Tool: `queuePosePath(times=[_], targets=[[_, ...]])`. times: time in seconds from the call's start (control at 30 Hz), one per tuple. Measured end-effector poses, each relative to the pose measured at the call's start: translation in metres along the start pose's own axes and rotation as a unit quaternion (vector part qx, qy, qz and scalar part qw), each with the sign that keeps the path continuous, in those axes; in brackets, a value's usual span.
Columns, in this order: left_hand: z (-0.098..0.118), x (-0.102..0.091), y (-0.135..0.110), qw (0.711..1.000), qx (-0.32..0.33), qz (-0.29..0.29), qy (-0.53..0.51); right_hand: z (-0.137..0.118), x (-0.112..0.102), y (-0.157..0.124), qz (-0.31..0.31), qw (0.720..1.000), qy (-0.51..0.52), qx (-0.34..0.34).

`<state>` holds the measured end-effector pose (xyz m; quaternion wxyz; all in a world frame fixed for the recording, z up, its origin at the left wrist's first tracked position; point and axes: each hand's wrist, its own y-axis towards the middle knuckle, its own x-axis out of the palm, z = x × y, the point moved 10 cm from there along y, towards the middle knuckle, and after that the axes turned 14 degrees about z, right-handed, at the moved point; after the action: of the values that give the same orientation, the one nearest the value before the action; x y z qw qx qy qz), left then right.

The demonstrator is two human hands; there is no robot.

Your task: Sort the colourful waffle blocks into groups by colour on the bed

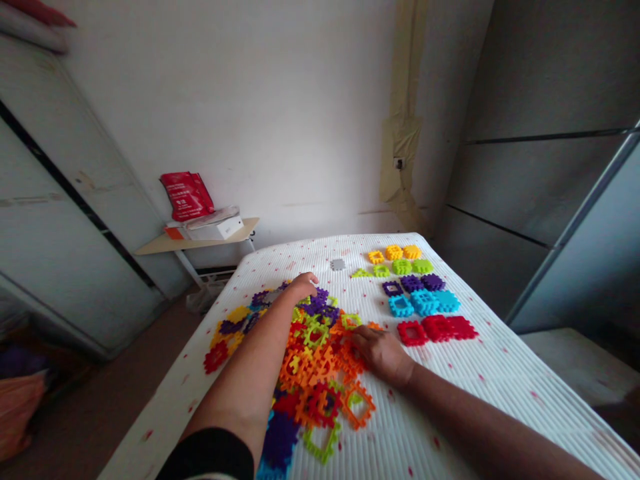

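Observation:
A pile of interlocking plastic building tiles (320, 363) in orange, red, purple, green, yellow and blue lies on the white covered surface. My left hand (301, 287) reaches over the pile's far side beside some purple tiles (320, 303). Its fingers are loosely bent and somewhat apart, with nothing visible in them. At the pile's right edge, my right hand (381, 353) is closed, its fingers curled down among orange tiles (350, 360). Its fingertips are partly hidden, so what they grip does not show.
To the right stand colour-sorted rows: yellow tiles (394, 252), green tiles (401, 267), purple tiles (413, 283), blue tiles (425, 302) and red tiles (437, 329). A grey tile (337, 265) lies alone farther back. A side table (200, 244) bears a red bag (186, 195).

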<state>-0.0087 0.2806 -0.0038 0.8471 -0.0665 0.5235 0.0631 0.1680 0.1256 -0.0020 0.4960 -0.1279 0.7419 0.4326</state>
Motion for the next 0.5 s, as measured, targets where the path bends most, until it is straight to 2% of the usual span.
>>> queuePosePath(times=[0.27,0.5], targets=[[0.006,-0.001,-0.004,0.998,0.013,-0.031,-0.053,-0.003,-0.002,0.001,0.002,1.000,-0.026,-0.016],[0.013,-0.016,-0.022,0.989,0.030,-0.015,-0.147,-0.003,-0.002,0.001,0.006,1.000,0.001,-0.009]])
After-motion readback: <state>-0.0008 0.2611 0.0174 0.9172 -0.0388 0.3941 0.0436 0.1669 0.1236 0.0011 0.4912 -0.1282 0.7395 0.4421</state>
